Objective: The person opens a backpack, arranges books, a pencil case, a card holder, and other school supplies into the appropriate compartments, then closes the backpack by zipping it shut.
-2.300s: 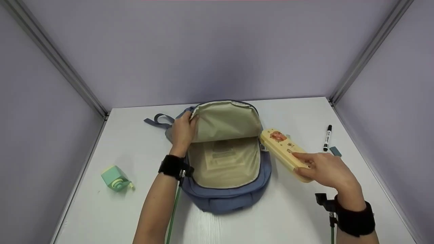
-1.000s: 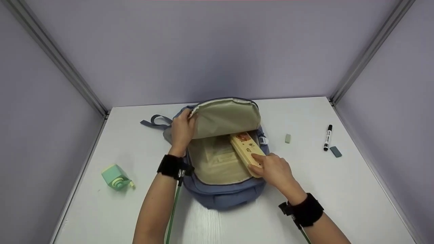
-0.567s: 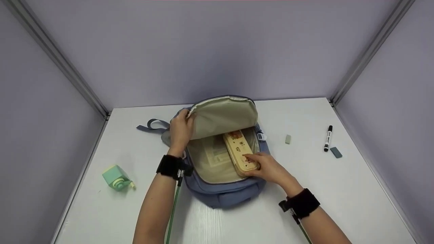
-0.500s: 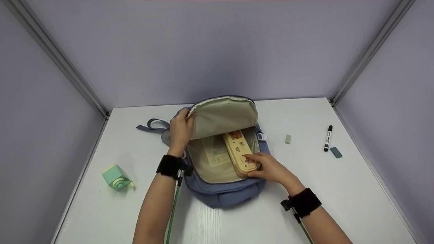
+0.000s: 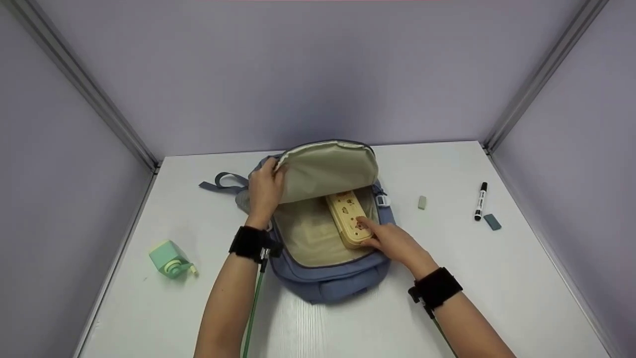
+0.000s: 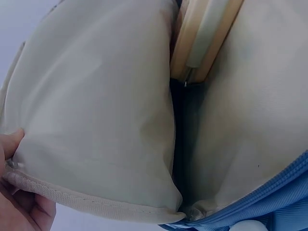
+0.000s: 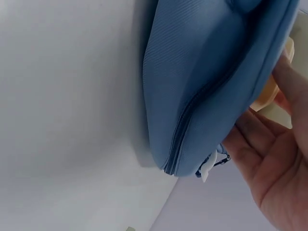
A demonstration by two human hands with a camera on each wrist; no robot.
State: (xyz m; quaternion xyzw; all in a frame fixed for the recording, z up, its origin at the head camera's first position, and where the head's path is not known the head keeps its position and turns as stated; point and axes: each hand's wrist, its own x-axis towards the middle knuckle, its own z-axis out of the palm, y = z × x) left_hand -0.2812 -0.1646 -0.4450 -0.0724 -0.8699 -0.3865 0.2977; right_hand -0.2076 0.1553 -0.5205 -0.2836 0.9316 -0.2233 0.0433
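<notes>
Head view gives me the clearest read: my right hand (image 5: 390, 241) rests on the near end of the yellow pencil case (image 5: 349, 219), fingers laid fairly straight along its top and end, pressing rather than wrapping it. That case lies inside the blue backpack (image 5: 328, 281), on the beige lining toward the right side of the opening. Its long axis runs away from me and slightly left, so the far end sits tucked under the raised flap (image 5: 328, 169) while the near end meets my fingertips. From the right hand the case points straight ahead, deeper into the bag; any push goes along its length.

My left hand (image 5: 264, 191) is on the other side, pinching the left edge of that flap and holding it lifted. The left wrist view shows thumb and fingers (image 6: 19, 211) clamped on the flap's seam, with the case (image 6: 204, 41) visible in the gap beyond. The right hand is plainly the nearer one to the case.
</notes>
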